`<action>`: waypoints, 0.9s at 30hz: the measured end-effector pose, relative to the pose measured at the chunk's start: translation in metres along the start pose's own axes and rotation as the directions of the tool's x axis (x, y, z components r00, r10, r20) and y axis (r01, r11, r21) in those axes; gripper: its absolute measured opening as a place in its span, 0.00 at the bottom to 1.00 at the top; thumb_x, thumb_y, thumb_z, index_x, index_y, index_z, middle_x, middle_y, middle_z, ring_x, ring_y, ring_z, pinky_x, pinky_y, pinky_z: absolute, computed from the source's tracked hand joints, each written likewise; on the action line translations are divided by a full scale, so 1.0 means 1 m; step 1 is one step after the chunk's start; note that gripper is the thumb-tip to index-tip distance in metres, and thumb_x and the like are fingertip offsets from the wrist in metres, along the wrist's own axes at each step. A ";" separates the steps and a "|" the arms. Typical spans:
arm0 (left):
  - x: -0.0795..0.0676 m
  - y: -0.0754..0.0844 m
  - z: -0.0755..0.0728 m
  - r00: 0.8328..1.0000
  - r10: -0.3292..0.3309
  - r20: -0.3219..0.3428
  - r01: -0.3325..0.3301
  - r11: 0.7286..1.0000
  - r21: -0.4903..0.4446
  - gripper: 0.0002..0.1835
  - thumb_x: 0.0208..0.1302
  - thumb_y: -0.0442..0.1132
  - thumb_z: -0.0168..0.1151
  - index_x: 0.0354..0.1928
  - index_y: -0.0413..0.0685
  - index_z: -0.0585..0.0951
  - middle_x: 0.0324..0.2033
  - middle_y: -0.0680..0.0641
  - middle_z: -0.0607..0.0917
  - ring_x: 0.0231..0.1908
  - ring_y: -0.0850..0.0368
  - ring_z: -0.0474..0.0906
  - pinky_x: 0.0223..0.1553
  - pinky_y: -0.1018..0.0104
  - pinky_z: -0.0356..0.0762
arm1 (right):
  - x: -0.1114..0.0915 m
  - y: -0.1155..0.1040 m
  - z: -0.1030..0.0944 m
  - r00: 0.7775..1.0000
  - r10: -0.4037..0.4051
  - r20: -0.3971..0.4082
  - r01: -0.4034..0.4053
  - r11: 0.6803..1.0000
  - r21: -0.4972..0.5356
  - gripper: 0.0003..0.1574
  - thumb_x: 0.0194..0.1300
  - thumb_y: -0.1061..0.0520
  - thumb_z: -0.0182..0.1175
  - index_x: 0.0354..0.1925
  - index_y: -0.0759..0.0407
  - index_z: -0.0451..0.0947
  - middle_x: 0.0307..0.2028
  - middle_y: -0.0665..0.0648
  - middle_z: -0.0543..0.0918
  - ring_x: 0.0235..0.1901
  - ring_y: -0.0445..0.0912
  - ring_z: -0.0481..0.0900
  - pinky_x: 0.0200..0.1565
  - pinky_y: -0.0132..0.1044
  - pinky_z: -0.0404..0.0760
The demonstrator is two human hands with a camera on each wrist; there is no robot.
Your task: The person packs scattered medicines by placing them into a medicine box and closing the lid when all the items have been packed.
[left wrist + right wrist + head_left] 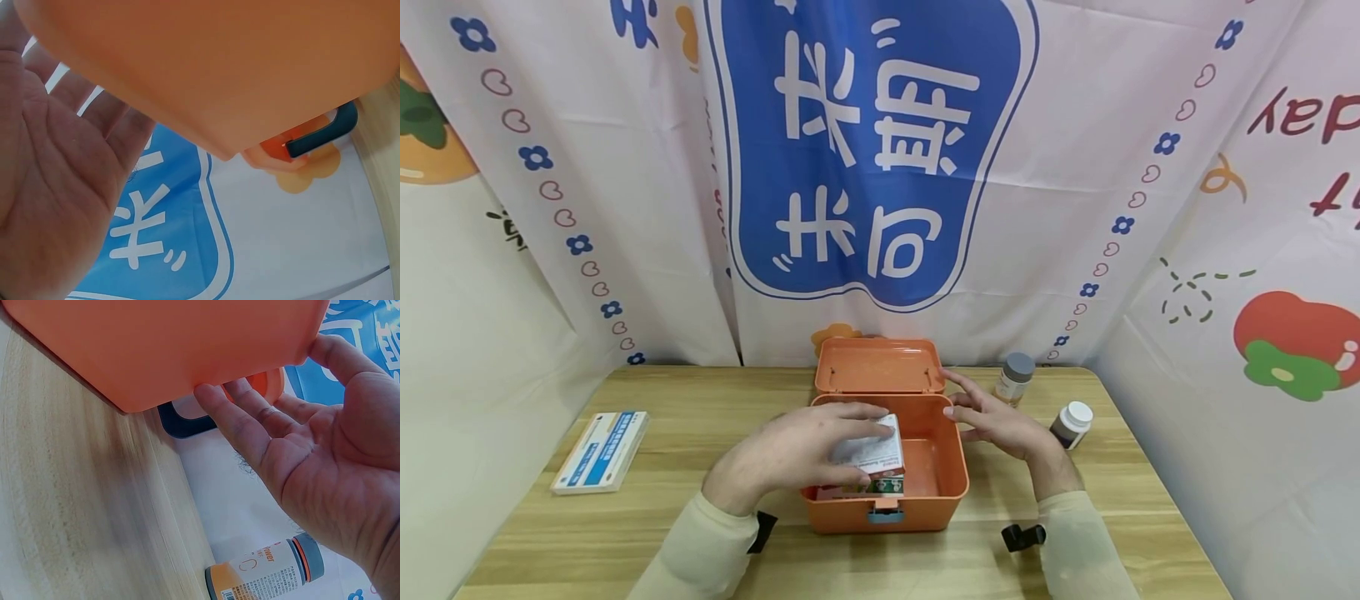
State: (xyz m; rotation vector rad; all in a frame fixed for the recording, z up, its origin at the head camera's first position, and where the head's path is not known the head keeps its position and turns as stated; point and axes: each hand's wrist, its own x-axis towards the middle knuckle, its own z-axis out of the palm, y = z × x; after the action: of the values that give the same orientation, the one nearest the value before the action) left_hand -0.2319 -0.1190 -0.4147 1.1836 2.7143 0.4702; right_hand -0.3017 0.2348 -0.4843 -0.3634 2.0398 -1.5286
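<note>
An orange lidded box (887, 517) stands on the table, its lid (880, 367) raised at the back and its latch facing me. My left hand (808, 446) reaches over the left wall and grips a white medicine box (880, 450) between thumb and fingers, tilted inside. Beneath it, a green-patterned carton (889, 485) shows partly. In the left wrist view the orange wall hides the left fingertips. My right hand (1003, 423) touches the box's right side near the back corner, fingers spread and nearly straight, as the right hand (312, 450) also shows in the right wrist view.
Behind the right hand is a grey-capped bottle (1015, 379); a white-capped bottle (1072, 423) stands farther right. A flat blue-and-white medicine box (601, 452) lies on the table's left. A printed curtain (880, 167) hangs along the back edge. Dark handles show on the orange box.
</note>
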 end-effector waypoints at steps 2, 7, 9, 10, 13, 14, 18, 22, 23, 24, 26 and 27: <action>0.000 0.000 0.002 1.000 0.003 0.009 -0.003 1.000 -0.003 0.32 0.68 0.65 0.67 0.73 0.81 0.72 0.78 0.65 0.70 0.76 0.57 0.70 0.74 0.46 0.75 | 0.000 0.000 0.000 1.000 -0.002 0.001 0.002 1.000 0.000 0.48 0.79 0.42 0.59 0.84 0.27 0.44 0.78 0.63 0.64 0.74 0.58 0.72 0.68 0.57 0.81; 0.001 -0.001 0.005 1.000 0.011 0.023 -0.011 1.000 -0.006 0.32 0.67 0.64 0.69 0.73 0.80 0.74 0.77 0.64 0.70 0.76 0.56 0.70 0.73 0.45 0.76 | 0.000 0.001 0.000 1.000 -0.002 -0.002 0.002 1.000 -0.001 0.48 0.79 0.43 0.60 0.83 0.27 0.45 0.78 0.63 0.64 0.74 0.58 0.72 0.68 0.57 0.82; 0.001 -0.001 0.006 1.000 0.012 0.027 -0.012 1.000 -0.007 0.32 0.67 0.63 0.70 0.72 0.80 0.74 0.77 0.65 0.71 0.76 0.56 0.70 0.73 0.45 0.76 | 0.000 0.001 0.000 1.000 -0.003 -0.005 0.003 1.000 -0.001 0.48 0.79 0.43 0.60 0.83 0.26 0.45 0.78 0.62 0.65 0.74 0.58 0.72 0.68 0.57 0.82; 0.002 -0.001 0.007 1.000 0.014 0.028 -0.014 1.000 -0.006 0.32 0.67 0.63 0.70 0.72 0.79 0.75 0.77 0.65 0.71 0.76 0.56 0.71 0.73 0.45 0.76 | 0.001 0.001 0.000 1.000 -0.004 -0.005 0.004 1.000 -0.001 0.48 0.79 0.43 0.60 0.83 0.26 0.45 0.78 0.62 0.65 0.74 0.58 0.72 0.68 0.57 0.82; 0.002 -0.001 0.009 0.999 0.014 0.036 -0.013 1.000 -0.011 0.32 0.66 0.63 0.70 0.72 0.78 0.75 0.76 0.65 0.71 0.76 0.54 0.71 0.72 0.46 0.77 | 0.002 0.002 0.000 1.000 -0.006 -0.004 0.006 1.000 0.000 0.48 0.79 0.43 0.60 0.83 0.26 0.45 0.78 0.63 0.65 0.74 0.58 0.73 0.68 0.57 0.82; 0.002 -0.001 0.009 0.999 0.012 0.040 -0.012 1.000 -0.015 0.32 0.66 0.64 0.70 0.72 0.78 0.76 0.76 0.65 0.72 0.76 0.54 0.72 0.72 0.46 0.77 | 0.002 0.002 0.000 1.000 -0.007 -0.003 0.007 1.000 0.000 0.48 0.79 0.43 0.60 0.83 0.26 0.45 0.78 0.63 0.65 0.74 0.58 0.73 0.68 0.57 0.82; 0.003 -0.002 0.011 0.998 0.010 0.058 -0.009 1.000 -0.020 0.31 0.67 0.62 0.70 0.72 0.78 0.76 0.76 0.65 0.73 0.74 0.54 0.73 0.70 0.47 0.79 | 0.001 0.003 0.000 1.000 -0.011 0.001 0.011 1.000 0.003 0.48 0.79 0.44 0.60 0.83 0.26 0.45 0.78 0.62 0.65 0.74 0.58 0.73 0.67 0.57 0.82; 0.003 -0.003 0.014 0.997 0.020 0.070 -0.019 1.000 -0.014 0.29 0.68 0.60 0.70 0.70 0.79 0.77 0.75 0.66 0.74 0.74 0.58 0.73 0.71 0.50 0.80 | 0.001 0.002 0.000 1.000 -0.014 0.004 0.014 1.000 0.005 0.47 0.79 0.44 0.59 0.84 0.27 0.45 0.78 0.62 0.66 0.73 0.58 0.73 0.67 0.57 0.83; 0.003 -0.003 0.015 0.997 0.027 0.071 -0.026 1.000 -0.013 0.28 0.68 0.60 0.70 0.69 0.79 0.78 0.74 0.67 0.74 0.74 0.59 0.74 0.70 0.51 0.80 | 0.001 0.002 0.000 1.000 -0.015 0.004 0.015 1.000 0.004 0.48 0.79 0.44 0.59 0.84 0.27 0.44 0.77 0.62 0.66 0.73 0.58 0.73 0.67 0.57 0.83; 0.003 -0.003 0.015 0.997 0.035 0.073 -0.034 0.999 -0.014 0.26 0.68 0.59 0.70 0.68 0.78 0.79 0.73 0.67 0.75 0.73 0.60 0.74 0.70 0.52 0.80 | 0.001 0.002 0.000 1.000 -0.016 0.004 0.016 1.000 0.004 0.48 0.79 0.44 0.59 0.84 0.28 0.44 0.77 0.63 0.66 0.73 0.58 0.74 0.67 0.57 0.83; 0.004 -0.004 0.017 0.996 0.048 0.072 -0.047 0.999 -0.017 0.24 0.69 0.58 0.70 0.66 0.78 0.81 0.72 0.67 0.77 0.72 0.61 0.75 0.69 0.53 0.81 | 0.001 0.002 0.000 1.000 -0.016 0.004 0.016 1.000 0.003 0.48 0.79 0.44 0.59 0.84 0.28 0.44 0.77 0.63 0.66 0.73 0.58 0.74 0.67 0.56 0.83; 0.005 -0.004 0.017 0.996 0.057 0.071 -0.055 0.998 -0.020 0.23 0.69 0.58 0.70 0.65 0.77 0.82 0.71 0.67 0.78 0.71 0.62 0.76 0.69 0.54 0.81 | 0.001 0.002 0.000 1.000 -0.017 0.004 0.017 1.000 0.002 0.48 0.79 0.44 0.59 0.84 0.28 0.44 0.77 0.63 0.66 0.73 0.58 0.74 0.67 0.56 0.83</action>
State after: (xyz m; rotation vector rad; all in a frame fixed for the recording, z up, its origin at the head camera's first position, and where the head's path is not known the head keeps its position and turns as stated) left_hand -0.2335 -0.1141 -0.4325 1.2500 2.6174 0.4496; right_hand -0.3023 0.2348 -0.4864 -0.3843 2.0366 -1.5390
